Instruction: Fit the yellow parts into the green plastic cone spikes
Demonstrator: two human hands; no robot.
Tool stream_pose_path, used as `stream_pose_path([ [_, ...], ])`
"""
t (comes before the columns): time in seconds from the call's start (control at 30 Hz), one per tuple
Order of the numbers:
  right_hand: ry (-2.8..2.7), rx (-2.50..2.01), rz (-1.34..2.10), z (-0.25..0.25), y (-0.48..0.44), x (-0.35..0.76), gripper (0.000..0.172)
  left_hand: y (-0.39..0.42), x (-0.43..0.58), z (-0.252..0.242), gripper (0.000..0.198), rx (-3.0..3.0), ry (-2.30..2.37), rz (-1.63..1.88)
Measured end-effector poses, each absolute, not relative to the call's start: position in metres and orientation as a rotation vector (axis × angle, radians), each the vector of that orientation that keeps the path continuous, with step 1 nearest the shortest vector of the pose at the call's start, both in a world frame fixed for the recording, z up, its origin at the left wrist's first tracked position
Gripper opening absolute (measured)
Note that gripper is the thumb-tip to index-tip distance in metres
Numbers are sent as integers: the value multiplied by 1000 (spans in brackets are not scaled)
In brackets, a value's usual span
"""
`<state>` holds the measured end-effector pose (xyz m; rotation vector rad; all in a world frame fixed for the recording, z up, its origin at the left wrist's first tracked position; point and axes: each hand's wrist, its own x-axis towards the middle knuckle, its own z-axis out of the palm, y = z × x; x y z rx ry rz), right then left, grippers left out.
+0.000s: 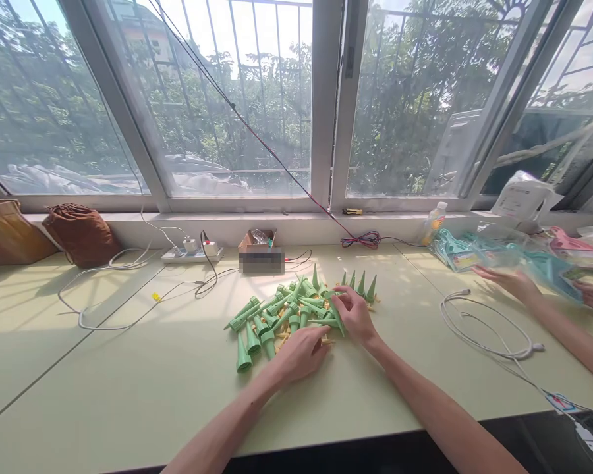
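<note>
A pile of green plastic cone spikes [277, 315] with wide collars lies on the table, small yellow pieces mixed in among them. My right hand [354, 316], at the pile's right side, pinches one green cone spike [338, 318] that points downward. Low at the front of the pile is my left hand [304, 355], its fingers curled together. A yellow piece [329, 341] shows by its fingertips; whether it is gripped is hidden. Behind my right hand, several green spikes [360, 283] stand upright in a row, with yellow bits at their bases.
A small cardboard box [257, 238] and a power strip [192, 254] sit behind the pile. A coiled white cable [489, 329] lies to the right. Another person's hands [511, 282] handle bagged teal items [548, 270] there. A brown drawstring bag [82, 234] stands far left.
</note>
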<state>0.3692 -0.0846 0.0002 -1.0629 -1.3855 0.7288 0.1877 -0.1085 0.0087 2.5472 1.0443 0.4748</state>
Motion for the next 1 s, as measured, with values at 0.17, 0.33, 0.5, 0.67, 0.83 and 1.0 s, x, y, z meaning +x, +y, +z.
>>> stream_pose_path([
  [0.17, -1384, -1055, 757, 0, -85, 369, 41, -109, 187, 11, 30, 2448, 1021, 576],
  [0.33, -1389, -1062, 746, 1, -86, 368, 39, -108, 187, 8, 26, 2385, 1015, 619],
  [0.5, -1397, -1060, 750, 3, -88, 367, 35, -107, 188, 7, 14, 2329, 1062, 643],
  [0.67, -1412, -1050, 725, 3, -89, 367, 33, -108, 189, 12, 25, 2245, 1111, 690],
  [0.83, -1454, -1044, 705, 2, -89, 367, 35, -106, 190, 15, 33, 2240, 1159, 801],
  [1.0, -1474, -973, 753, 5, -92, 365, 35, -104, 188, 18, 41, 2037, 1053, 879],
])
